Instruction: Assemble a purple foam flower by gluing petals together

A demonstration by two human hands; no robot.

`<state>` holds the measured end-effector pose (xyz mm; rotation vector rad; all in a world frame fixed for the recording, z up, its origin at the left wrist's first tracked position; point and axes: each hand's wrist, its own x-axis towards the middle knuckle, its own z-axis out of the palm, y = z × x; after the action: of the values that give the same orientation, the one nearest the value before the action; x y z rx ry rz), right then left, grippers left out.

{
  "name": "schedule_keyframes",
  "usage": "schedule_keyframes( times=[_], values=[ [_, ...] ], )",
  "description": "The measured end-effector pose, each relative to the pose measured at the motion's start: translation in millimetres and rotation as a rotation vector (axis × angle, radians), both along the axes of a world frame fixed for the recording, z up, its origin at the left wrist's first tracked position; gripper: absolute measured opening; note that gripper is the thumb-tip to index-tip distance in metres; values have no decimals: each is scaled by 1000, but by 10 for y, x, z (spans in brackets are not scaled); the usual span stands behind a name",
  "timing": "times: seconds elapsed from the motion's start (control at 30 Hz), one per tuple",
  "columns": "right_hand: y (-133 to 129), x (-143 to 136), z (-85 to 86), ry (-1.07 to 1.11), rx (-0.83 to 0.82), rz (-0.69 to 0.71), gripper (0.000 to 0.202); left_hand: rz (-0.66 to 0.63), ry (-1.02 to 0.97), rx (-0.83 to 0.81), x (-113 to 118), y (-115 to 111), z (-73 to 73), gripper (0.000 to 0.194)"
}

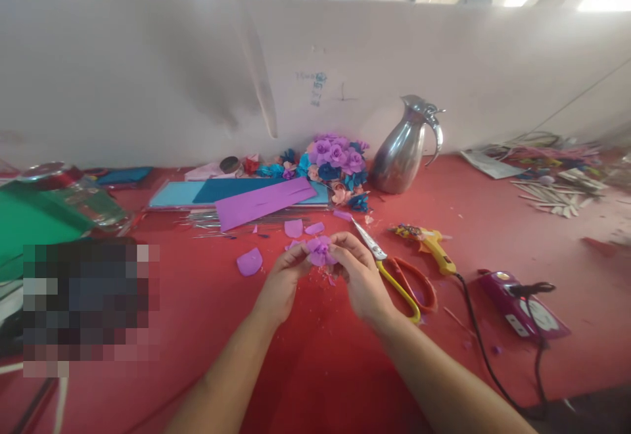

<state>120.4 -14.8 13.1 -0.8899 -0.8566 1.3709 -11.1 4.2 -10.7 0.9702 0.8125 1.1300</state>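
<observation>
Pinching fingers (346, 260): the left hand (283, 279) and the right hand (363, 277) grip the purple flower (321, 251) from opposite sides; too hard a squeeze could crease or tear its thin-looking petals, and a slack pinch could let a layer slip.
Purple flower: between the two sets of fingertips, over the red table (305, 368); its underside is hidden, so I cannot tell how firmly it is joined, and a weak join could come apart under a twist.
Loose petals (249, 262): left of the left fingers and just beyond them; a sweep of that hand could scatter or crumple them.
Scissors (381, 265): just right of the right fingers, blades pointing away; whether they touch the hand is unclear, but a sideways shift could nudge them or graze skin.
Glue gun (434, 251): farther right of the right fingers; whether it is hot cannot be told, and if so, a careless reach could burn a fingertip.
Black cord (476, 329): right of the right fingers, looping nearer than them; a snagged forearm could drag the glue gun.
Wires (207, 221): beyond the left fingers, loosely spread; a hasty reach could prick.
</observation>
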Motion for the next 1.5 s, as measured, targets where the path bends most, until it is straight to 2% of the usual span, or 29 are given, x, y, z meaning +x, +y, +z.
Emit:
schedule_keyframes(
  times=[0.27, 0.37, 0.43, 0.53, 0.6, 0.67, 0.73, 0.83, 0.97, 1.03, 1.13, 1.2, 1.27, 1.33, 1.4, 1.5],
  values=[
    [12, 11, 3, 8, -6, -86, 14, 32, -27, -22, 3, 29, -2, 19],
    [55, 54, 20, -92, 39, -147, 14, 99, -44, -10, -25, 86, -34, 18],
    [74, 153, 55, -278, 94, -168, 14, 156, -61, -7, -56, 125, -57, 20],
    [9, 449, 83, -777, 172, -100, 17, 225, -75, -7, -108, 167, -88, 19],
    [-118, 706, 29, -1172, 129, -147, 25, 259, -73, 2, -132, 180, -113, 17],
    [-279, 948, -94, -1445, 34, -194, 29, 270, -86, 15, -139, 182, -142, 18],
    [-420, 1126, -244, -1552, -36, -140, 36, 262, -122, 27, -129, 177, -164, 22],
    [-514, 1234, -384, -1578, -33, -65, 44, 251, -175, 41, -108, 162, -165, 26],
    [-466, 1168, -342, -1607, -150, -17, 46, 247, -203, 31, -112, 139, -114, 27],
    [-449, 1115, -302, -1591, -220, -39, 48, 249, -207, 35, -127, 132, -90, 28],
    [-479, 1061, -275, -1451, -234, -162, 47, 247, -212, 49, -145, 129, -70, 28],
    [-522, 1031, -238, -1275, -184, -247, 51, 235, -213, 60, -144, 128, -62, 28],
    [-566, 983, -151, -1019, -119, -276, 58, 221, -215, 61, -135, 125, -54, 28],
    [-604, 901, -25, -697, -65, -216, 61, 217, -220, 52, -124, 118, -47, 29],
    [-627, 786, 91, -394, -33, -81, 55, 225, -226, 40, -117, 112, -41, 30],
    [-617, 579, 131, -82, -7, 115, 48, 238, -227, 25, -117, 107, -36, 30]
  ],
)
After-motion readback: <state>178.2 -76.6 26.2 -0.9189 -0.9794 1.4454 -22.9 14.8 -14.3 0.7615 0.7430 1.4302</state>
